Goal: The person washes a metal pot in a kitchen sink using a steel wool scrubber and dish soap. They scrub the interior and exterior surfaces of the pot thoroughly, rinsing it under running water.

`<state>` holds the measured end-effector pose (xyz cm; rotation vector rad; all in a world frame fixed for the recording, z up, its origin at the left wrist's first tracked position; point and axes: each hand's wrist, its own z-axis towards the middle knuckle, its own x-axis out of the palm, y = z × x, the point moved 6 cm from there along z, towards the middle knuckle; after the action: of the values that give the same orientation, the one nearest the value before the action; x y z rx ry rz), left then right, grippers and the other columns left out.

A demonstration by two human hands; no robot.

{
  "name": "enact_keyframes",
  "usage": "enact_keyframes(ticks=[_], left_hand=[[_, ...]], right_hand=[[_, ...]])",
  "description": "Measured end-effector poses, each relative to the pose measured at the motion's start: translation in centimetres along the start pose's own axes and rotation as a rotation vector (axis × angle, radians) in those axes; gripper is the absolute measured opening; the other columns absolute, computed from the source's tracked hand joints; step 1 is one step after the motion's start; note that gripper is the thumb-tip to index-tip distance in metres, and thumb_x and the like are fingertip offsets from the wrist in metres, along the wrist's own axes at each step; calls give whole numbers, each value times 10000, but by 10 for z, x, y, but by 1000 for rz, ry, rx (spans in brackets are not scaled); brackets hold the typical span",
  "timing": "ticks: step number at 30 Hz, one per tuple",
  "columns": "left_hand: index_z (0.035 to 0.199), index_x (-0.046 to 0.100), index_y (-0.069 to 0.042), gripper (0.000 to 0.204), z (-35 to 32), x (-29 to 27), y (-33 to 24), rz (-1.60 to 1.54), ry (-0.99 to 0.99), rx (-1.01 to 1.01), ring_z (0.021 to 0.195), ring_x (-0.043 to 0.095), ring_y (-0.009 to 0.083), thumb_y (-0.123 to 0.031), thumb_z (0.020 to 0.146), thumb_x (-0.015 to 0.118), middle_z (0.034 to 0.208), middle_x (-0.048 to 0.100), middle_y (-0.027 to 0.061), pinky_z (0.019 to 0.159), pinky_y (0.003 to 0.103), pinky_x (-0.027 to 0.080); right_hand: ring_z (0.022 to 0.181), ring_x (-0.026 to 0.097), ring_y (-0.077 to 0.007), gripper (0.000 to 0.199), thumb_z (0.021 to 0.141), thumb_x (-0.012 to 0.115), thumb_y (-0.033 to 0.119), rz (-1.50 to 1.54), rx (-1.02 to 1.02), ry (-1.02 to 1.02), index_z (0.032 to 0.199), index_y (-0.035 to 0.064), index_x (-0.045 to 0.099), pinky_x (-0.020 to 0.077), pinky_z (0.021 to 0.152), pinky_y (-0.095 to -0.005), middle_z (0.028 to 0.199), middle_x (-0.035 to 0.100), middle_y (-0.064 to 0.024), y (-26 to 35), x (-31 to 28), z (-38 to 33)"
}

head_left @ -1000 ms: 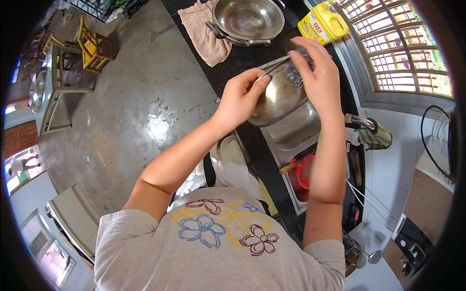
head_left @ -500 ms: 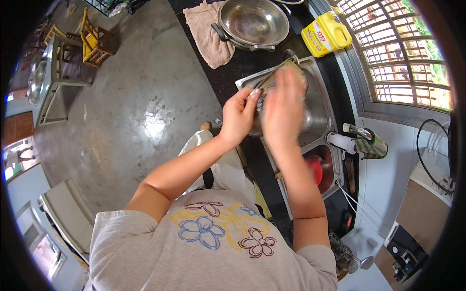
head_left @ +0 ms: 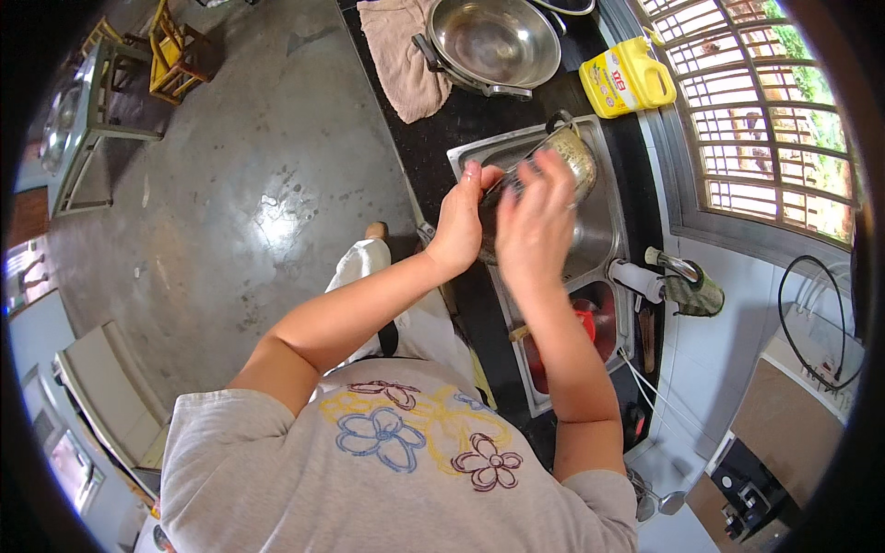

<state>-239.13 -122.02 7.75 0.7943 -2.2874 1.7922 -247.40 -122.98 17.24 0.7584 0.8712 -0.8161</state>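
Together, both hands work on a steel bowl (head_left: pixel 567 161) held over the steel sink (head_left: pixel 608 230). The left hand (head_left: pixel 458 226) grips the bowl's near rim, thumb and fingers closed around the edge. The right hand (head_left: pixel 535 221) lies across the bowl's mouth with its fingers spread and slightly curled, palm pressed toward the inside; whether it holds anything against the metal cannot be told, since the hand is blurred. The bowl is tilted on its side, its mouth facing the person and its bottom pointing toward the far right corner of the sink, so its axis runs from the hands toward the window side. It hangs above the sink's basin, near the far end, not resting on the basin floor as far as can be seen.

A tap (head_left: pixel 659 276) wrapped in cloth juts over the sink's right edge. Nearer the person, the sink's lower section holds a red item (head_left: pixel 590 323). On the black counter (head_left: pixel 442 138) beyond the sink's far edge stands a yellow jug (head_left: pixel 627 78), and left of it sits a large steel pan (head_left: pixel 493 41) touching a pale towel (head_left: pixel 401 55) that hangs over the counter's left edge.
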Motion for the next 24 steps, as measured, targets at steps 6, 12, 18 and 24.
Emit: enact_keyframes(ticks=[6,12,18,24], left_hand=[[977,632,14,652,4,-9,1,31,80,-3,793,489,125,-532,1058,285,826,580,13,756,282,417],[883,558,-26,333,5,3,-1,21,115,103,745,386,53,-307,1058,512,780,461,-71,656,238,376],[867,561,-8,324,0,-7,-1,84,125,101,723,373,54,-268,1056,519,750,454,-63,636,232,371],[913,602,-12,313,-10,-15,-6,95,107,131,744,398,48,-263,1068,495,771,479,-68,650,222,376]], right_hand=[[1102,553,-411,229,911,587,85,59,314,-27,1089,-45,525,462,934,-498,1142,541,-230,-54,-8,33],[1147,565,-375,247,878,619,61,278,152,-5,1091,-48,555,450,1004,-477,1226,538,-210,-26,6,18],[1071,563,-379,251,872,624,95,180,172,-69,1074,-34,548,458,915,-474,1128,560,-211,-42,-7,20],[1025,574,-381,183,929,572,89,306,518,-87,1040,-50,531,457,935,-460,1138,565,-212,-96,1,10]])
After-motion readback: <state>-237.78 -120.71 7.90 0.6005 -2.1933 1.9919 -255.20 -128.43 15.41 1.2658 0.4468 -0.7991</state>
